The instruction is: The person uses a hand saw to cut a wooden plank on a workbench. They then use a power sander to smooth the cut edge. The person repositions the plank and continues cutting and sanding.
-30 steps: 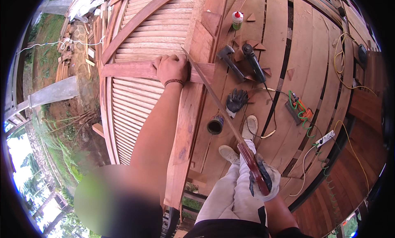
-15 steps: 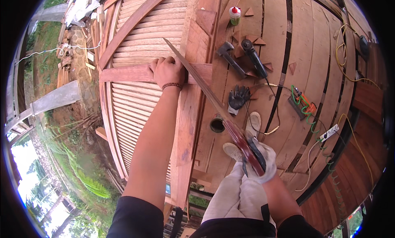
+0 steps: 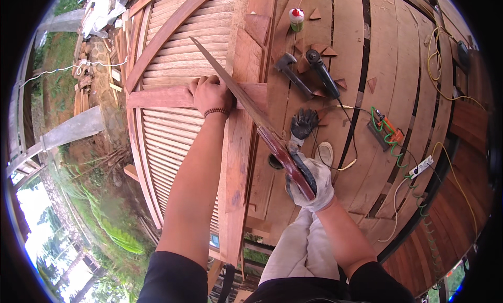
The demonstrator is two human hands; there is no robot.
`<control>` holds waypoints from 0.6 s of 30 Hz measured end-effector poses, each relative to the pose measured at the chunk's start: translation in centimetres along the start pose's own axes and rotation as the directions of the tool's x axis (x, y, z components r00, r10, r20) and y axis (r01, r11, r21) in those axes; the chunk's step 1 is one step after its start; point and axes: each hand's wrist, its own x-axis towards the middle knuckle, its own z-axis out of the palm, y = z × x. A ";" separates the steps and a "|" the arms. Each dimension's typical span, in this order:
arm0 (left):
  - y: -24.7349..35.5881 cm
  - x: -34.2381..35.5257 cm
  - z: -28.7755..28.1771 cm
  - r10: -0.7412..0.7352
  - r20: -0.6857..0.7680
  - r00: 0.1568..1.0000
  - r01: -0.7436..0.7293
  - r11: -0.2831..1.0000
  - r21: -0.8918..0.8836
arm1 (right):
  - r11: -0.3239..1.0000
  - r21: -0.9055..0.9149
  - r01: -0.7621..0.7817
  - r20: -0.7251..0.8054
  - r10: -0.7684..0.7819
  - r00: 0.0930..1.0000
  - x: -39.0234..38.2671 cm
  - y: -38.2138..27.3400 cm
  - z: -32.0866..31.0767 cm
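Note:
My bare left hand (image 3: 211, 95), a beaded bracelet at its wrist, is closed over a reddish wooden board (image 3: 162, 98) lying across a slatted wooden panel (image 3: 173, 130). My right hand (image 3: 317, 181), in a grey and black glove, is wrapped round the dark red handle of a handsaw (image 3: 245, 105). The saw's narrow blade slants up and left across the board, close beside my left hand, its tip over the slats. Whether the teeth touch the wood I cannot tell.
On the plank floor (image 3: 387, 88) to the right lie an angle grinder (image 3: 324, 75), another black power tool (image 3: 293, 75), a loose glove (image 3: 302, 126), an orange tool (image 3: 387, 130), a bottle (image 3: 296, 21), wood offcuts and a power strip (image 3: 421, 168) with cords. Gaps run between planks.
My right hand has moved up and forward with the handsaw, and the blade reaches farther past the board. My left hand stays on the board.

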 end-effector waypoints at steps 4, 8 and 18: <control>-0.2 0.2 0.1 -0.013 0.032 0.999 0.012 1.000 0.013 | 0.956 0.067 -0.286 0.087 0.280 0.956 -3.5 -1.2 -1.0; -0.3 0.3 0.2 -0.007 0.031 0.999 0.007 1.000 0.011 | 0.993 -0.085 -0.079 0.045 0.083 0.996 -3.0 -1.4 -1.9; -0.6 0.3 0.4 -0.012 0.043 0.999 0.011 1.000 0.026 | 0.992 -0.004 -0.128 -0.014 0.128 0.992 -1.5 -1.7 -1.3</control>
